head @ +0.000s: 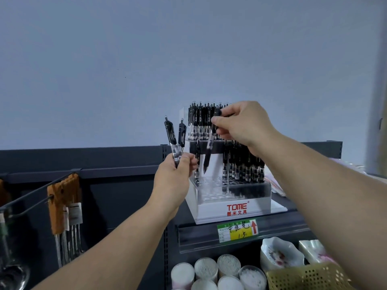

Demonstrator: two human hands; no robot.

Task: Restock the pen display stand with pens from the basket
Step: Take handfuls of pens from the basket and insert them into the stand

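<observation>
Showing red "TOME" on the white front of the display stand, at the front edge of the shelf, above a price tag reading "1.5". Pinching one pen tip-down over the stand's left holes in the right hand; gripping two pens in the left hand. Cutting off the basket at the view's bottom edge, contents hidden.

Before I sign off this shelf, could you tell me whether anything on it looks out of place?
Nothing looks spilled or damaged. The display stand looks lopsided: packed pens fill its lower tier's right side, while the left holes are empty except one lone pen.
</observation>
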